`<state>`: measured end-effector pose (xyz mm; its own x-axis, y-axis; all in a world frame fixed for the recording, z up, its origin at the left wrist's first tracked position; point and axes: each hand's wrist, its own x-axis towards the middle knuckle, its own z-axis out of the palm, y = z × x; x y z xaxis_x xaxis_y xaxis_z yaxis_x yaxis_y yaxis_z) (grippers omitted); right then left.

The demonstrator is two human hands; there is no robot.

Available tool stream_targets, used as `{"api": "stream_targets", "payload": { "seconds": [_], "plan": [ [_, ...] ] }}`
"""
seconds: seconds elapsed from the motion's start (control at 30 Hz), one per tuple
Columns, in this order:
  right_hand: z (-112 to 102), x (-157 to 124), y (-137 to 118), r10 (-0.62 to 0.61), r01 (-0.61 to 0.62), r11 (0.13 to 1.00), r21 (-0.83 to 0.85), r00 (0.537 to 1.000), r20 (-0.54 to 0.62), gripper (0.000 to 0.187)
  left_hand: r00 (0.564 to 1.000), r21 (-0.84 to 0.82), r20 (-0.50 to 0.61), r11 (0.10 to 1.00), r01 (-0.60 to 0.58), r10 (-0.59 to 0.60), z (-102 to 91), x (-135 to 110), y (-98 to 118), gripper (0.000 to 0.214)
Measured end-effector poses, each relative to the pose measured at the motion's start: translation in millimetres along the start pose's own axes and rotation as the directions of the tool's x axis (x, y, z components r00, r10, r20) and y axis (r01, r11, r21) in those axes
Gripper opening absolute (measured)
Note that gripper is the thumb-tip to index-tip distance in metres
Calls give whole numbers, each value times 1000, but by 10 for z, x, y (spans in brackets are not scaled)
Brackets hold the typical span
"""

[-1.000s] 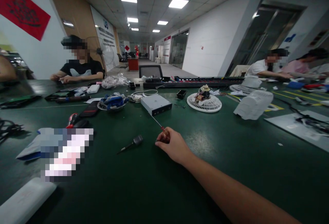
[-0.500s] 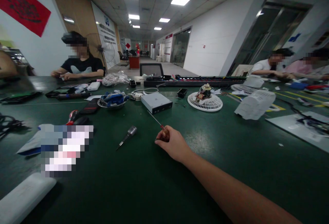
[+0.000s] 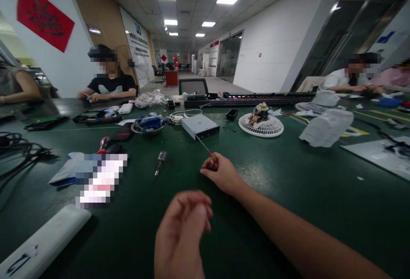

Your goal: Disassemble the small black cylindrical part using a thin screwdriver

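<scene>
So, right hand (image 3: pixel 221 174) pinches a thin red-handled screwdriver (image 3: pixel 208 152), shaft aimed at the flat silver optical drive (image 3: pixel 200 126) on the green surface (image 3: pixel 282 185); left hand (image 3: pixel 182 232) curled, nothing visibly held.

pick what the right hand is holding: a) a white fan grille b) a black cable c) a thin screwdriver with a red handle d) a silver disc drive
c, the right hand pinches the red handle of the thin screwdriver, whose long shaft points toward the silver disc drive.
</scene>
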<state>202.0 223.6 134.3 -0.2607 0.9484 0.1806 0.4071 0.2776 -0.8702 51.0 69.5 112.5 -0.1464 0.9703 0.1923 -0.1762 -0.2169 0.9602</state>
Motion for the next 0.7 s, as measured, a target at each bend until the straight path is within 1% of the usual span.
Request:
{"api": "stream_targets", "payload": {
  "seconds": [0.03, 0.07, 0.1, 0.13, 0.17, 0.2, 0.23, 0.27, 0.3, 0.37, 0.4, 0.43, 0.5, 0.53, 0.57, 0.63, 0.67, 0.7],
  "plan": [
    [-5, 7, 17, -5, 5, 1000, 5, 1000, -18, 19, 975, 97, -221, 995, -11, 32, 193, 289, 178, 34],
    [-13, 12, 29, -12, 12, 1000, -5, 1000, -17, 18, 920, 220, -377, 975, -21, 105, 349, 582, 316, 35],
    [-23, 15, 34, -6, 6, 1000, -7, 1000, -24, 18, 882, 386, -431, 922, -8, 189, 453, 861, 403, 38],
    [-33, 16, 36, 0, 0, 1000, -1, 1000, -26, 18, 841, 569, -468, 821, 50, 273, 497, 1106, 439, 44],
    [-41, 16, 34, 6, -6, 1000, 5, 1000, -25, 18, 797, 712, -498, 687, 149, 343, 483, 1307, 426, 52],
    [-47, 15, 31, 12, -11, 1000, 15, 1000, -23, 18, 783, 803, -490, 547, 235, 383, 421, 1457, 375, 60],
    [-50, 13, 27, 15, -14, 1000, 24, 1000, -18, 18, 792, 863, -456, 417, 284, 405, 324, 1557, 300, 66],
    [-50, 12, 22, 15, -15, 999, 29, 1000, -13, 17, 807, 898, -423, 307, 314, 411, 209, 1617, 214, 67],
    [-46, 11, 19, 14, -14, 999, 32, 1000, -7, 17, 822, 913, -405, 221, 342, 400, 95, 1649, 131, 64],
    [-33, 10, 13, 16, -16, 999, 34, 1000, 0, 18, 850, 915, -400, 99, 391, 342, -81, 1686, 6, 48],
    [-24, 11, 12, 16, -16, 999, 34, 1000, 0, 18, 868, 915, -396, 55, 399, 299, -127, 1715, -30, 38],
    [-15, 14, 13, 17, -17, 999, 32, 1000, 1, 17, 902, 930, -360, 14, 368, 237, -142, 1760, -52, 33],
    [1, 22, 23, 14, -14, 999, 32, 1000, -7, 18, 913, 932, -354, -10, 363, 206, -91, 1901, -71, 33],
    [7, 28, 32, 13, -12, 999, 39, 1000, -14, 18, 914, 933, -352, -3, 360, 202, -36, 1991, -79, 36],
    [9, 35, 43, 14, -12, 998, 56, 999, -32, 19, 918, 935, -352, 16, 355, 183, 28, 2086, -90, 36],
    [7, 50, 62, 25, -18, 995, 95, 997, -67, 21, 943, 955, -296, 65, 289, 154, 161, 2268, -127, 31],
    [3, 58, 68, 34, -23, 993, 117, 996, -85, 22, 949, 969, -247, 74, 237, 194, 220, 2343, -152, 30],
    [-2, 64, 70, 44, -30, 989, 142, 994, -100, 22, 953, 986, -165, 69, 152, 255, 271, 2402, -180, 31]
  ]
}}
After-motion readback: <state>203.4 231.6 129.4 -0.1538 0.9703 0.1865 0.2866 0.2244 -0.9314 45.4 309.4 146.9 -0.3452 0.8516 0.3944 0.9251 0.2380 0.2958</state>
